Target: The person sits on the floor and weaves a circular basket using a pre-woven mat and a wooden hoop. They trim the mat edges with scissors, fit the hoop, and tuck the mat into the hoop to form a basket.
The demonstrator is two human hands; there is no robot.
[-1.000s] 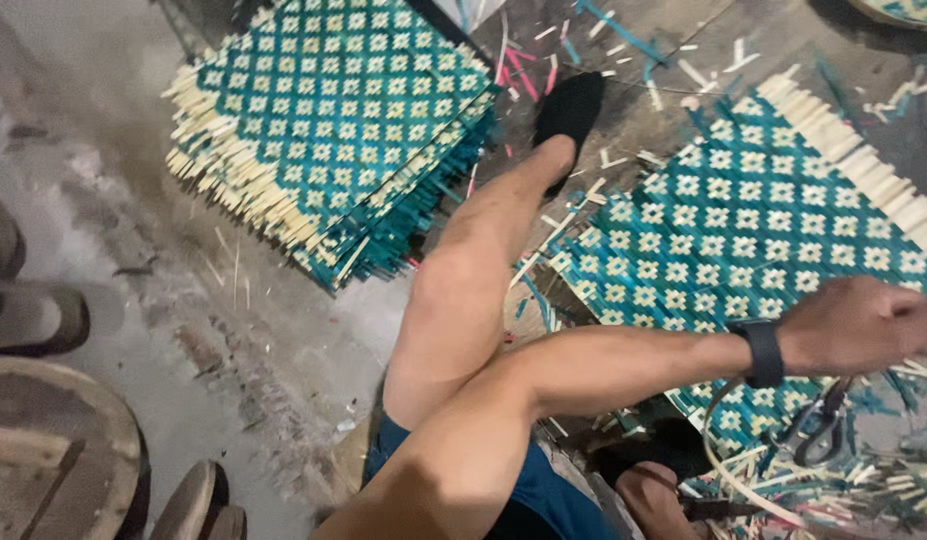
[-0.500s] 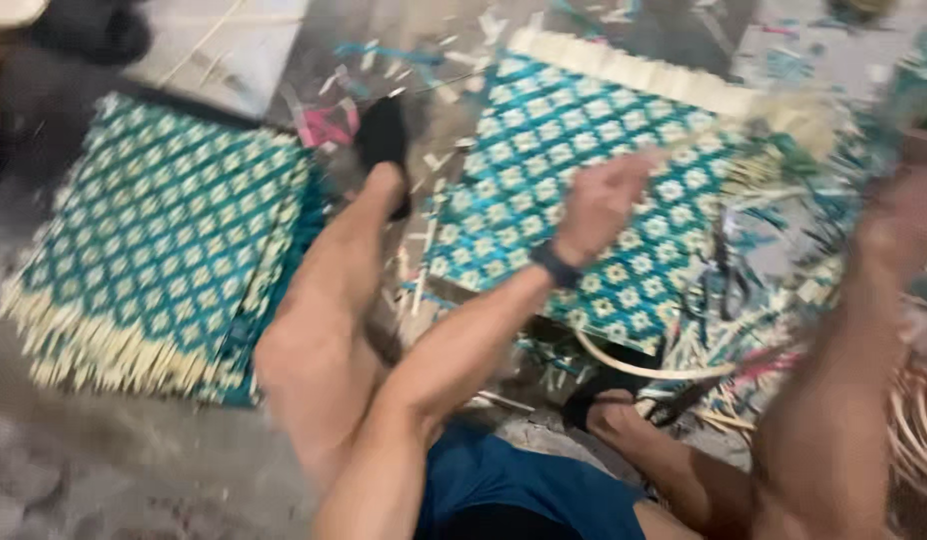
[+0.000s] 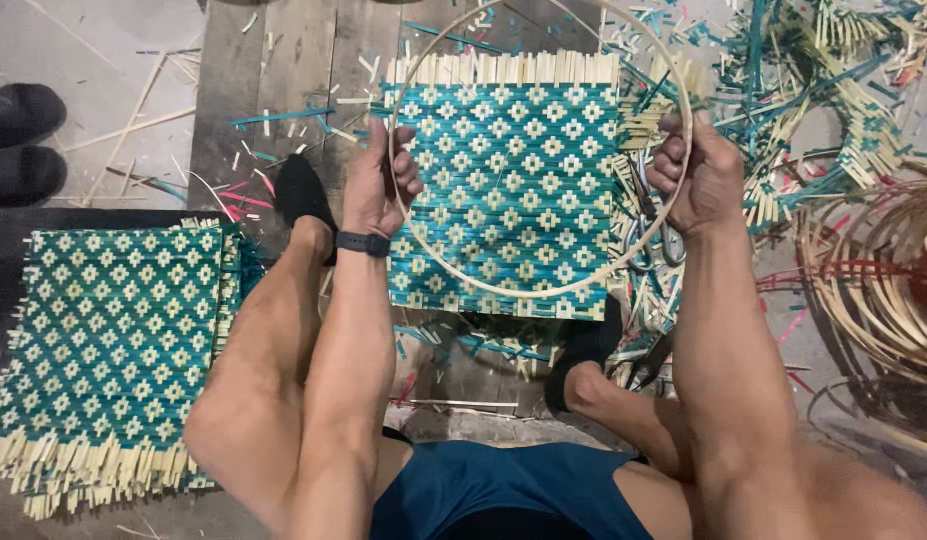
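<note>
I hold a thin round bamboo hoop (image 3: pixel 524 291) with both hands over a square woven mat (image 3: pixel 519 190) of teal and pale strips lying on the floor. My left hand (image 3: pixel 379 180), with a dark band at the wrist, grips the hoop's left side. My right hand (image 3: pixel 696 175) grips its right side. The hoop's ring frames most of the mat. My bare legs, in dark socks, lie on either side of the mat.
A stack of similar woven mats (image 3: pixel 104 350) lies at the left. Coiled bamboo hoops (image 3: pixel 879 280) sit at the right, with scissors (image 3: pixel 649 235) beside the mat. Offcut strips (image 3: pixel 804 80) litter the floor. Dark footwear (image 3: pixel 22 140) rests at the far left.
The view has swung from the left stack to the single mat. My hands, reaching right before, now hold the hoop over the mat.
</note>
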